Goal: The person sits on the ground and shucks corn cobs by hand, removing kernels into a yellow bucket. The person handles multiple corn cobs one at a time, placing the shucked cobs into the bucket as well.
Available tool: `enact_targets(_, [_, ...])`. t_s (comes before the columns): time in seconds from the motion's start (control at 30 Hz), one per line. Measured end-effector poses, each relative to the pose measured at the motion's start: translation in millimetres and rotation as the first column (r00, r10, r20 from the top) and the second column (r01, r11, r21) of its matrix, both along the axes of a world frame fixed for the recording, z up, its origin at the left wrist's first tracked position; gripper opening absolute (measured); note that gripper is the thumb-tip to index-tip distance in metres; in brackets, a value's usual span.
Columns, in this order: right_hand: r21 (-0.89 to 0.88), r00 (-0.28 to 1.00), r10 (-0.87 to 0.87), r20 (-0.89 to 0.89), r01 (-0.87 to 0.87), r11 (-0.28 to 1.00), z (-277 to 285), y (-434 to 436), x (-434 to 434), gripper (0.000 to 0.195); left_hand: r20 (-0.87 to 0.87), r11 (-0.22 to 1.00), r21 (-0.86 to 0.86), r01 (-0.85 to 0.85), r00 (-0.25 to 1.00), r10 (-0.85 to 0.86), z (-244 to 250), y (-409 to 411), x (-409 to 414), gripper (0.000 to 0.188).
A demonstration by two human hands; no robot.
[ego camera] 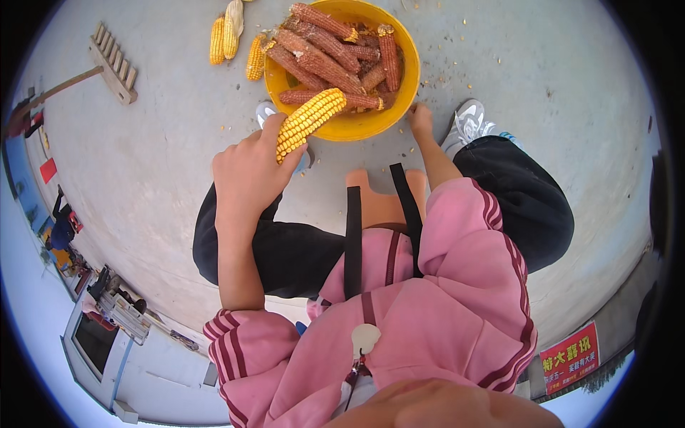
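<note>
My left hand (249, 168) grips a yellow ear of corn (313, 119), its kernels still in rows, over the near left rim of a yellow basin (357, 132). The ear slants up to the right. Several stripped reddish corn cobs (321, 63) are heaped in the basin. One bare cob (389, 59) leans near its right wall. Low beside the basin's lower right rim is my right hand (421, 121), with its fingers curled; whether they hold the rim or anything else cannot be made out.
Ears of corn lie left of the basin, one single ear (256, 58) and a pair with a husked ear (232, 32). A wooden rake (113, 67) rests farther left. Loose kernels (469, 86) dot the concrete floor. An orange-brown stool (374, 200) shows between my legs. Another person (63, 227) is far left.
</note>
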State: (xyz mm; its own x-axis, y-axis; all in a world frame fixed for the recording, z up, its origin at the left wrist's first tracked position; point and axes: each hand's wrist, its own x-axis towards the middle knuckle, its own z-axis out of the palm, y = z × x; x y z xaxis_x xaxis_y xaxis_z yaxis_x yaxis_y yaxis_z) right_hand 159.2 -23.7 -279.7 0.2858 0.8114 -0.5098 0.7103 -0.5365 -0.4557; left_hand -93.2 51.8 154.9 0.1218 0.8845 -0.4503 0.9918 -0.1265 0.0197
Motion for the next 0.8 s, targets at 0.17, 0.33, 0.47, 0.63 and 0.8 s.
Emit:
enact_targets(0.17, [0.032, 0.347, -0.600, -0.721, 0.881, 0.472, 72, 57, 11, 0.013, -0.060, 1.000, 0.019, 0.001, 0.998, 0.000, 9, -6, -4, 0.039])
enact_targets(0.33, [0.666, 0.787, 0.129, -0.603, 0.409, 0.624, 237, 98, 2, 0.006, -0.038, 0.999, 0.048, -0.005, 0.999, 0.007, 12, -16, -12, 0.037])
enact_targets(0.47, [0.693, 0.916, 0.015, -0.401, 0.293, 0.659, 208, 68, 17, 0.013, 0.041, 0.986, 0.164, 0.020, 0.999, -0.027, 9, -26, -24, 0.039])
enact_targets(0.63, [0.355, 0.981, 0.083, -0.174, -0.016, 0.935, 84, 6, 11, 0.018, 0.008, 0.997, 0.053, -0.063, 0.998, 0.063, 9, -24, -23, 0.036])
enact_targets(0.8, [0.024, 0.969, 0.245, -0.016, -0.245, 0.969, 45, -12, -12, 0.023, 0.017, 0.994, 0.075, -0.080, 0.997, 0.079, -5, -23, -26, 0.037])
